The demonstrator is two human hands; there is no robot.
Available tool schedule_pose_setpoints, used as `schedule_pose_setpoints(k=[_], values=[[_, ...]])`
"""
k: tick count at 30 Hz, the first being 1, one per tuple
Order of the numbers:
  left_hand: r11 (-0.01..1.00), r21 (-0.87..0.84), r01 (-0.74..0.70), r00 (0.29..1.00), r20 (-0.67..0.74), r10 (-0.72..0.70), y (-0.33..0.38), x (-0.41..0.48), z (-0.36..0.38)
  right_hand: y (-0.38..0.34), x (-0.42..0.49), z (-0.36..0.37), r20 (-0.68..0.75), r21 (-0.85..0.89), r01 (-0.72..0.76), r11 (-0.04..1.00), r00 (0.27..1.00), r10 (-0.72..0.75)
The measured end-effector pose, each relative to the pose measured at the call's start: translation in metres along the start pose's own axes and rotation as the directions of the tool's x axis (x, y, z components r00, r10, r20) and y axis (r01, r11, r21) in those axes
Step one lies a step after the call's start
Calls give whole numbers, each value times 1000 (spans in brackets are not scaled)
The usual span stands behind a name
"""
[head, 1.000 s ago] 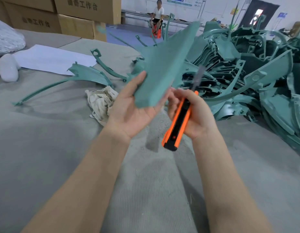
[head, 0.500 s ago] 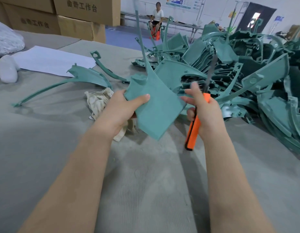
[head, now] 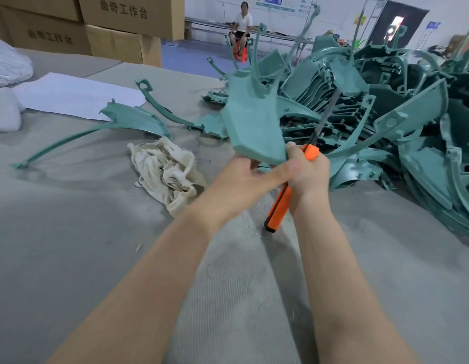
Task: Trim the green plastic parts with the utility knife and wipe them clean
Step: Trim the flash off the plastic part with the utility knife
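Left hand (head: 241, 179) grip: fingers curled round lower end of green part (head: 254, 119), raised above bench (head: 70, 232). Right hand (head: 309, 174) grip: wrapped round orange utility knife (head: 279, 206), blade out, pointing up beside part's right edge. Blade contact lost in blur. Rag (head: 165, 169) lies idle on bench, just left of hands. Judgement: trimming of this part in hand, wipe not yet done. Two separate parts (head: 133, 119) at left perhaps finished. Large pile (head: 399, 122) at right likely waiting, so most work left.
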State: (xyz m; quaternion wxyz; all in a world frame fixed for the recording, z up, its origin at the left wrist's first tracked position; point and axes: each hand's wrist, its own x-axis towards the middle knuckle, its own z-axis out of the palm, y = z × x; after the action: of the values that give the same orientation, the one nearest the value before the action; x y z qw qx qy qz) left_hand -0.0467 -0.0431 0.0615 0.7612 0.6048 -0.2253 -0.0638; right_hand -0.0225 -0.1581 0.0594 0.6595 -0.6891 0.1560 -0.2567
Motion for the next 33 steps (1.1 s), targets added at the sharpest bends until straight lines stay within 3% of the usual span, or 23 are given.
schedule_pose_setpoints(k=[1,2,4,7,11,15,20,24,30,33], values=[[996,84,-6,988,-154,19,-7,2,6,0,-2,3,35,-28,30,999,999,-29],[999,44,-14,948,-317,27,-10,3,7,0,-4,5,89,-69,66,995,994,-60],[983,-181,-43,855,-516,-58,-12,9,-6,-1,-7,6,182,-141,116,983,979,-90],[884,-464,-60,911,-388,-142,-5,13,-35,-4,-5,-1,153,-123,58,991,987,-38],[808,-589,-18,964,-225,-142,1,7,-50,-3,3,-16,138,-145,17,989,990,3],[758,-651,42,973,-146,-180,5,4,-50,-4,2,-18,161,-127,-37,991,985,58],[674,-723,150,941,-105,-321,10,3,-54,-6,-1,-16,-41,-166,168,972,983,-177],[628,-751,204,943,-21,-332,15,2,-60,-3,0,-20,-94,-266,300,916,938,-334],[661,-683,310,922,46,-385,16,1,-68,1,3,-23,-118,-343,403,848,878,-465],[642,-688,339,904,50,-424,16,0,-72,1,4,-25,-151,-303,393,868,880,-451]])
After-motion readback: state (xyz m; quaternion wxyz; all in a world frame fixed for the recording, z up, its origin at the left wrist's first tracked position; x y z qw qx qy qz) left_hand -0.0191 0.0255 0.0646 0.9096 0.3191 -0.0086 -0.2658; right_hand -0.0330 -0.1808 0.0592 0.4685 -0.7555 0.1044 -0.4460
